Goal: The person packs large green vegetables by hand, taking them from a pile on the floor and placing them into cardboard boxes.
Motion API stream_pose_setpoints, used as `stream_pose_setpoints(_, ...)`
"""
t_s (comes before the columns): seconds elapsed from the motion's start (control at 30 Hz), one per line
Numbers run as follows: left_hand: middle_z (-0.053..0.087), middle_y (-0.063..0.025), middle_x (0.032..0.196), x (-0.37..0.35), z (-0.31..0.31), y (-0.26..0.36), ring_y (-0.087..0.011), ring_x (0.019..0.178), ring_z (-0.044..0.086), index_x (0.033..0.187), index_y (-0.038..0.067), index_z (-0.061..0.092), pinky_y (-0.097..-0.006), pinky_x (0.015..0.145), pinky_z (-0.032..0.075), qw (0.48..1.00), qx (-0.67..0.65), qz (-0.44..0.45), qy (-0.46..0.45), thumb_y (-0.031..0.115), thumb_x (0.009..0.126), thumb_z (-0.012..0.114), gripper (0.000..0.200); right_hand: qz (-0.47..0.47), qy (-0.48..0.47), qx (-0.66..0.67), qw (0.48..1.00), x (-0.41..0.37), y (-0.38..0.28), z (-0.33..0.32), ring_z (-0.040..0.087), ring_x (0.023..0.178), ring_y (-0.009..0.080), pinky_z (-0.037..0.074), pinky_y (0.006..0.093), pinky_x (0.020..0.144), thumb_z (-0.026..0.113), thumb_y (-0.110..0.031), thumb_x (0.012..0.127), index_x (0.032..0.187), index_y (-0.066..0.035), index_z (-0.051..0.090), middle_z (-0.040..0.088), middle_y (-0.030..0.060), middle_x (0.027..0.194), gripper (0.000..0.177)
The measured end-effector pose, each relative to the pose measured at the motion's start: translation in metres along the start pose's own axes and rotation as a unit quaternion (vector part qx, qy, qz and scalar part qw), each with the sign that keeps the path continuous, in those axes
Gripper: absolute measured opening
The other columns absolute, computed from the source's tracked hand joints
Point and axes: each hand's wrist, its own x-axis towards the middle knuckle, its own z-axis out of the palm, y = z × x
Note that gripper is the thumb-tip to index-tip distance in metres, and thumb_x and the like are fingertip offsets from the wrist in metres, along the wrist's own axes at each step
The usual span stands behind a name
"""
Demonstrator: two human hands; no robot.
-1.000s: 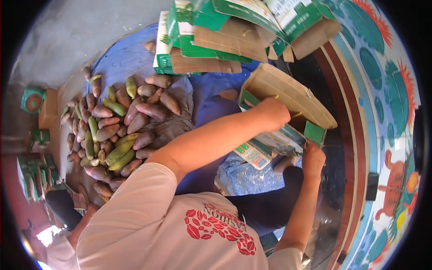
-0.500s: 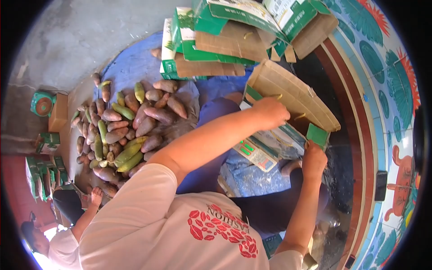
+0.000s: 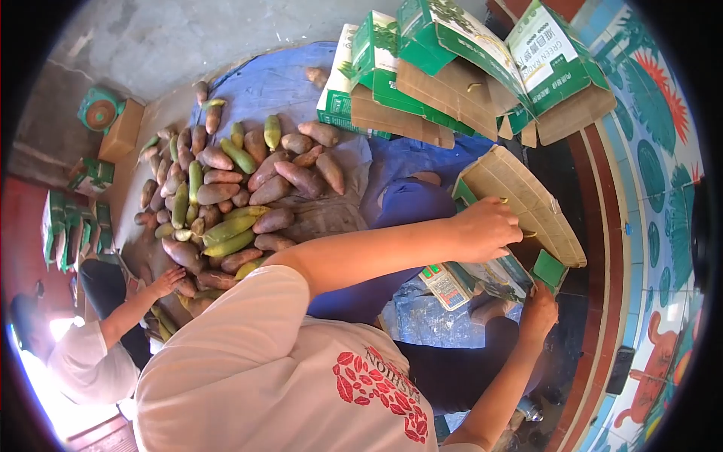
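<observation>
An open cardboard box (image 3: 520, 196), brown inside with green and white print outside, sits in front of me above my lap. My left hand (image 3: 488, 226) grips the near edge of one of its brown flaps. My right hand (image 3: 540, 301) holds the small green flap (image 3: 550, 270) at the box's lower corner. My pink shirt with a red leaf print (image 3: 301, 377) fills the bottom of the view.
A heap of purple and green oblong fruits (image 3: 233, 196) lies on a blue tarp (image 3: 279, 83) at left. Several empty green boxes (image 3: 467, 68) are stacked at the top. Another person (image 3: 90, 339) at lower left reaches a hand (image 3: 169, 280) into the heap. A patterned wall (image 3: 648, 188) curves along the right.
The view has shifted, so the box, the heap and the stacked boxes sit further right and up. Both my hands keep their hold on the flaps. The other person has come further into view.
</observation>
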Motion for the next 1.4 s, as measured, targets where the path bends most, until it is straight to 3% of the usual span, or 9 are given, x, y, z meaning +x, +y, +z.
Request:
stream_pose_setpoints(0.13, 0.063, -0.0084, 0.102, -0.06, -0.049, -0.013, -0.0279, 0.101, 0.056, 0.1, 0.009, 0.062, -0.0418, 0.091, 0.041, 0.985, 0.005, -0.045, 0.167, 0.015, 0.076, 0.067, 0.026, -0.02, 0.024, 0.055, 0.998, 0.002, -0.008, -0.012, 0.061, 0.086, 0.0309, 0.045, 0.042, 0.077, 0.071, -0.014, 0.074, 0.101, -0.008, 0.061, 0.063, 0.0113, 0.089, 0.03)
stream_pose_setpoints(0.23, 0.063, -0.0126, 0.09, -0.124, -0.071, -0.053, -0.032, 0.085, 0.06, 0.097, 0.006, 0.062, -0.0407, 0.077, 0.048, 0.97, 0.047, -0.133, 0.199, 0.009, 0.074, 0.067, 0.023, -0.027, 0.025, 0.065, 0.997, 0.002, -0.005, -0.012, 0.059, 0.096, 0.0332, 0.044, 0.0442, 0.086, 0.071, -0.021, 0.077, 0.113, -0.009, 0.059, 0.064, 0.0131, 0.1, 0.039)
stream_pose_setpoints(0.4, 0.06, -0.0166, 0.086, -0.286, -0.055, -0.1, -0.0353, 0.085, 0.059, 0.092, 0.007, 0.061, -0.0431, 0.075, 0.048, 0.881, 0.142, -0.449, 0.045, 0.016, 0.076, 0.065, 0.019, -0.056, 0.073, 0.082, 0.992, 0.006, -0.015, -0.025, 0.056, 0.099, 0.0351, 0.043, 0.043, 0.087, 0.067, -0.026, 0.082, 0.116, -0.007, 0.058, 0.062, 0.0156, 0.103, 0.04)
stream_pose_setpoints(0.5, 0.062, -0.0151, 0.101, -0.398, -0.014, -0.119, -0.0328, 0.098, 0.059, 0.098, 0.008, 0.061, -0.0455, 0.083, 0.046, 0.826, 0.194, -0.515, -0.118, 0.021, 0.078, 0.062, 0.024, -0.03, 0.101, 0.094, 0.99, 0.007, -0.014, -0.028, 0.057, 0.101, 0.0343, 0.044, 0.0423, 0.086, 0.059, -0.029, 0.09, 0.116, -0.006, 0.059, 0.061, 0.0157, 0.107, 0.035)
stream_pose_setpoints(0.57, 0.063, -0.0139, 0.109, -0.44, 0.0, -0.105, -0.0314, 0.105, 0.058, 0.101, 0.009, 0.064, -0.0436, 0.087, 0.046, 0.734, 0.106, -0.633, -0.224, 0.024, 0.079, 0.06, 0.027, -0.01, 0.124, 0.097, 0.987, 0.006, -0.007, -0.026, 0.057, 0.101, 0.0338, 0.044, 0.0415, 0.086, 0.056, -0.028, 0.092, 0.117, -0.005, 0.058, 0.061, 0.0155, 0.108, 0.034)
stream_pose_setpoints(0.77, 0.059, -0.0159, 0.12, -0.496, 0.028, -0.067, -0.0305, 0.113, 0.055, 0.114, 0.01, 0.063, -0.0406, 0.09, 0.047, 0.596, 0.001, -0.738, -0.316, 0.024, 0.082, 0.056, 0.035, 0.05, 0.165, 0.112, 0.979, 0.002, 0.021, -0.03, 0.061, 0.095, 0.0329, 0.048, 0.0384, 0.08, 0.053, -0.024, 0.095, 0.111, -0.002, 0.061, 0.063, 0.0161, 0.105, 0.029)
stream_pose_setpoints(1.07, 0.053, -0.0166, 0.127, -0.516, 0.035, -0.009, -0.0341, 0.116, 0.053, 0.124, 0.011, 0.055, -0.0456, 0.095, 0.044, 0.543, -0.039, -0.713, -0.441, 0.035, 0.078, 0.062, 0.052, 0.102, 0.148, 0.079, 0.981, -0.016, 0.091, -0.03, 0.065, 0.08, 0.0268, 0.051, 0.0355, 0.072, 0.056, -0.024, 0.094, 0.101, 0.002, 0.065, 0.067, 0.0148, 0.088, 0.029)
stream_pose_setpoints(1.23, 0.053, -0.0122, 0.122, -0.533, 0.042, 0.011, -0.0308, 0.116, 0.051, 0.122, 0.013, 0.054, -0.0442, 0.092, 0.046, 0.583, 0.04, -0.675, -0.45, 0.031, 0.074, 0.067, 0.052, 0.183, 0.061, 0.102, 0.976, -0.028, 0.122, -0.005, 0.066, 0.079, 0.0257, 0.051, 0.0361, 0.069, 0.054, -0.029, 0.093, 0.101, -0.003, 0.067, 0.068, 0.0127, 0.089, 0.03)
stream_pose_setpoints(1.4, 0.05, -0.0088, 0.126, -0.552, 0.057, 0.0, -0.028, 0.118, 0.05, 0.122, 0.014, 0.055, -0.0429, 0.092, 0.045, 0.584, 0.059, -0.655, -0.475, 0.021, 0.07, 0.072, 0.055, 0.162, 0.07, 0.093, 0.98, -0.023, 0.114, -0.003, 0.067, 0.079, 0.0261, 0.051, 0.0367, 0.069, 0.054, -0.029, 0.092, 0.101, -0.004, 0.067, 0.069, 0.0124, 0.088, 0.03)
